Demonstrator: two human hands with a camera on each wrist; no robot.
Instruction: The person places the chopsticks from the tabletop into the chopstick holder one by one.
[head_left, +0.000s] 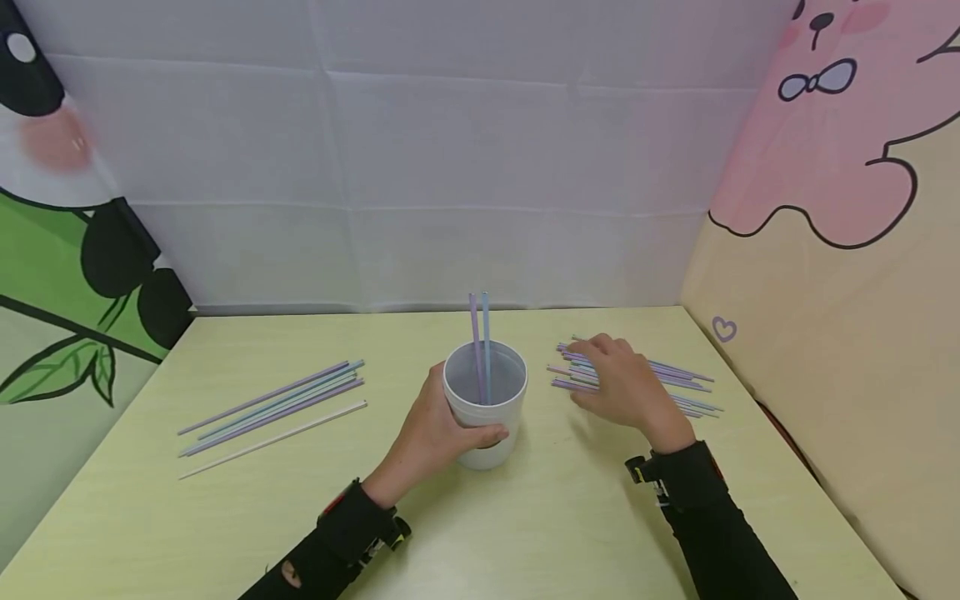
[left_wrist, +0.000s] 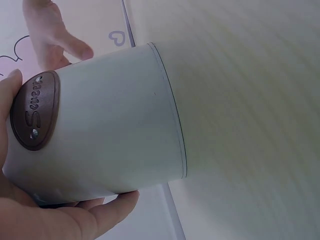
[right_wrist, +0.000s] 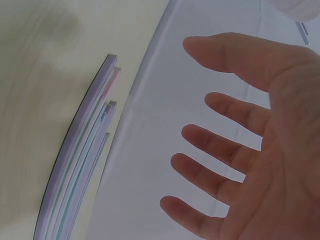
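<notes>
The table [head_left: 525,533] is spread with 2 straw lots. The white cup [head_left: 483,417], holding 2 upright straws [head_left: 481,346], is wrapped by the left hand [head_left: 431,437], likely for steadying. The right hand [head_left: 622,383], fingers spread and holding nothing, is poised over the straw pile [head_left: 686,387] beneath it.

The right hand [head_left: 626,385] covers the middle of the pile of thin pastel plastic straws [head_left: 686,385], so their number can't be counted. In the left wrist view, the white cylindrical cup [left_wrist: 115,125] hides its own inside, and the brown oval label [left_wrist: 35,110] reads only partly.
</notes>
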